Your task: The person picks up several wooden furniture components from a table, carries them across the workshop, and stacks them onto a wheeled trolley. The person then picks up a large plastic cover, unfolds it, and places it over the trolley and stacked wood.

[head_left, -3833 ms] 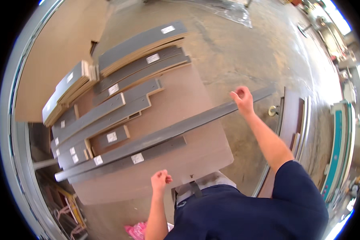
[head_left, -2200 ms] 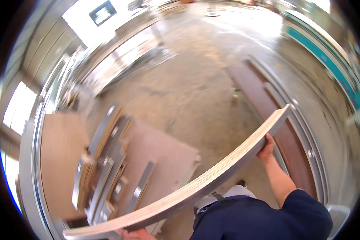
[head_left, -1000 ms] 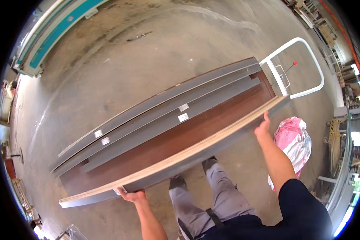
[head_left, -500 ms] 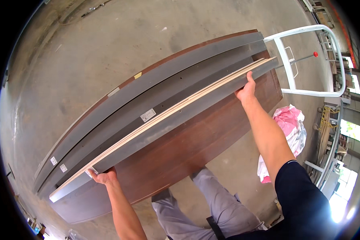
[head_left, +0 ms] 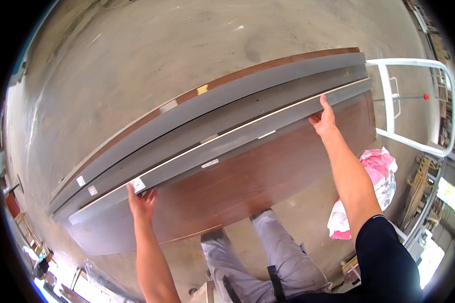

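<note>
Concrete workshop floor [head_left: 187,45] all round, w/ a long brown board [head_left: 268,182] as the surface on a cart. Our left hand [head_left: 141,202] grips the near-left end of the long grey panel [head_left: 227,151], fingers curled under its edge; our right hand [head_left: 324,120] holds the far-right end, fingers closed on the pale edge. The panel lies along two other grey panels [head_left: 212,108] farther off. To do this well, we'd say keep both ends level & lower together, edge flush w/ its neighbour. Labels: small white rectangles near the left ends [head_left: 81,181], one by our left thumb [head_left: 137,185], two mid-panel [head_left: 210,163]. White tube cart handle [head_left: 389,101] at right; pink-white bag [head_left: 374,187] on the floor nearer us.
</note>
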Demonstrator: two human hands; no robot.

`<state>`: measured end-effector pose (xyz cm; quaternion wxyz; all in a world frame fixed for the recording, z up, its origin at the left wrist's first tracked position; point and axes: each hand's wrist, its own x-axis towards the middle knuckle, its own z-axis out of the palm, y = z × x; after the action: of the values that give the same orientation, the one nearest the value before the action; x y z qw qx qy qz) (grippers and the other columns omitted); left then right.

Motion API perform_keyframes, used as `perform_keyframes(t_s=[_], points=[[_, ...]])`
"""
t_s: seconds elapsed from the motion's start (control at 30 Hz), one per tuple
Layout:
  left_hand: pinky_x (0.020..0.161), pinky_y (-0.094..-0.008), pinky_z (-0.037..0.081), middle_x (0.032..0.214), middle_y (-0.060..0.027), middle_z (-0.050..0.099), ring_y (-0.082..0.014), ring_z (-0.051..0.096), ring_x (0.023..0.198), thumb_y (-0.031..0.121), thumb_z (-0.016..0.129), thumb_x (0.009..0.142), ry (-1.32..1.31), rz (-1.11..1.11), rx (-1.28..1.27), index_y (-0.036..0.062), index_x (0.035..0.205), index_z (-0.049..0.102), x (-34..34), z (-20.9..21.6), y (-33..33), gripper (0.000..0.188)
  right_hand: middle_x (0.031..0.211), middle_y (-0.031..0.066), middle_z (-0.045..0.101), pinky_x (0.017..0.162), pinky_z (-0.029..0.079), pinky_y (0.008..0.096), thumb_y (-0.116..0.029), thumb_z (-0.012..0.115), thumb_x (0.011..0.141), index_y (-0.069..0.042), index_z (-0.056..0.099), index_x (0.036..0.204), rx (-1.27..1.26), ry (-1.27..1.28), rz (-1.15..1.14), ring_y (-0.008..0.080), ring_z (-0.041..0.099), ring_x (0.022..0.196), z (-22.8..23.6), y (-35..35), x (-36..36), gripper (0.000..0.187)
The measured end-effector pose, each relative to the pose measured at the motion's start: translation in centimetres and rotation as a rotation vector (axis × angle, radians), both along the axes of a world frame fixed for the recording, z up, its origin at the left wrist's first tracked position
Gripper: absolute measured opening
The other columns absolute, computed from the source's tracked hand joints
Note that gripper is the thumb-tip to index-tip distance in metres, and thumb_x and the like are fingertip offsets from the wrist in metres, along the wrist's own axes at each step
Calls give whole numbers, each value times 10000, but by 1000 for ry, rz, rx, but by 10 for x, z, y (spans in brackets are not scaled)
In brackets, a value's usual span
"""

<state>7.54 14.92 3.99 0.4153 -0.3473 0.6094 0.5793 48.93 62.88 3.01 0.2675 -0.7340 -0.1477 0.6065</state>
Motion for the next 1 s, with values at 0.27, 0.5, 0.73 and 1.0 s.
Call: perform_keyframes(t_s=[0.27,0.5,0.73,1.0], points=[[890,-453,409,1136,-103,511,-277,497,1030,320,688,769,144,216,-152,108,1170,497,-2,-25,28,492,986,21,581,731,481,348,-319,709,778,-125,577,1040,118,11,-100,181,553,892,-15,17,-4,352],[728,-473,517,1061,-220,490,-361,566,952,481,631,794,101,-56,-109,-33,1167,436,7,-4,21,664,980,63,550,833,426,380,-337,674,806,-121,548,1103,22,45,116,208,503,849,-35,30,35,388],[671,-288,488,883,-146,627,-176,603,798,491,741,683,268,-652,-501,-217,1236,332,110,16,-82,987,1256,155,471,1013,308,466,-245,724,726,-53,438,1274,1026,-1058,862,321,420,1193,22,-45,-22,647],[611,-366,545,1037,-165,503,-283,577,850,530,693,721,211,-82,-308,-52,1179,454,40,23,3,778,1212,132,450,975,340,398,-59,686,607,-50,462,1176,1209,-754,1950,320,408,1167,46,-91,-104,612]])
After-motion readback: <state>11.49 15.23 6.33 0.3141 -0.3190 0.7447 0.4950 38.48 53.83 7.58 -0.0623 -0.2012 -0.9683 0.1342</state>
